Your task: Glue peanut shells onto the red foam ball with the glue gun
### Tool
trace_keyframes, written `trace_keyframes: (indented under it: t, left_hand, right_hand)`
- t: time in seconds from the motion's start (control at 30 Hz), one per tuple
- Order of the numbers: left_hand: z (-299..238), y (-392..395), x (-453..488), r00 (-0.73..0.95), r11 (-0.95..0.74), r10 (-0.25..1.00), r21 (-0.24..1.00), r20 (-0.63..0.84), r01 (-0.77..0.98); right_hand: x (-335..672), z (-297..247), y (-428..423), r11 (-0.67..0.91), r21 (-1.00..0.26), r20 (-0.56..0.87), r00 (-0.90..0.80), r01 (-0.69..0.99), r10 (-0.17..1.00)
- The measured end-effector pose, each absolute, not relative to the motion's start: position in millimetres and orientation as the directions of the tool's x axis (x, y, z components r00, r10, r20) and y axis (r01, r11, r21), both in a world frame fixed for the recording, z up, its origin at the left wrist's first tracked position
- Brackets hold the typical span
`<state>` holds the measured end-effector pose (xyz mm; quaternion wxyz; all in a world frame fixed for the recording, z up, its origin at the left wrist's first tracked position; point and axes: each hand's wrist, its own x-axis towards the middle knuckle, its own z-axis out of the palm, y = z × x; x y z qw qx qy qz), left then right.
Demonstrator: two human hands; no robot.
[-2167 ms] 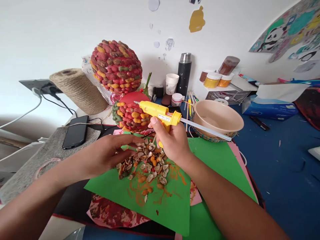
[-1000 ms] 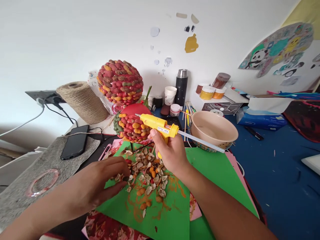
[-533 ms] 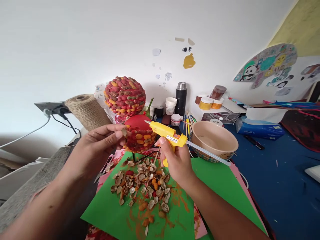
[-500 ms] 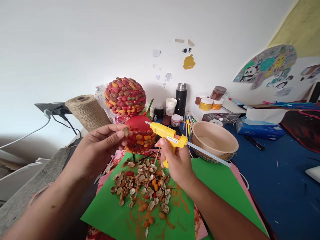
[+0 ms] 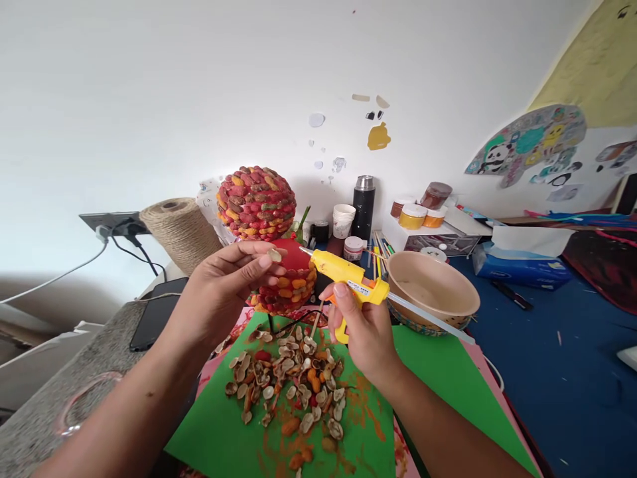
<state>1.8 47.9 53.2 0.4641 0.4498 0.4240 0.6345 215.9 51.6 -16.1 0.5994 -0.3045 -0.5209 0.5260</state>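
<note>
Between the fingertips of my left hand is a peanut shell half, its pale hollow side partly showing. My right hand is wrapped around a yellow glue gun with a clear glue stick out of its back. The nozzle points left at the shell, a short gap away. Behind my hands stands a red ball, its lower part covered in painted peanut shells, its upper part smooth red. A fully covered red, orange and brown ball is behind it. Loose peanut shells lie on green paper.
A twine spool and a phone are at left. Behind are a black thermos, paper cups and paint jars. A beige bowl stands right, with a blue tissue pack beyond it.
The view has tilted up and shifted slightly left, so things appear lower and a little to the right. In my left fingers the shell has turned, showing its paler side. Both holds remain.
</note>
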Motion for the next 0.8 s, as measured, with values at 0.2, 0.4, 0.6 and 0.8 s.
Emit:
trace_keyframes:
  t: [0.2,0.4,0.6,0.8]
  left_hand:
    - [52,46,2,-0.192,-0.222,0.963,0.96,0.189,-0.172]
    - [58,44,3,-0.225,-0.244,0.95,0.964,0.217,-0.1]
    - [56,41,-7,-0.302,-0.186,0.942,0.976,0.145,-0.11]
    - [52,39,-25,-0.437,-0.047,0.899,0.997,0.013,-0.066]
  right_hand:
    - [217,-15,52,0.257,-0.917,0.304,-0.117,-0.306,0.945]
    - [218,-14,56,0.248,-0.909,0.289,-0.077,-0.334,0.954]
    - [217,-26,50,0.232,-0.928,0.25,-0.023,-0.292,0.968]
    - [217,-40,24,0.215,-0.935,0.231,-0.023,-0.284,0.973]
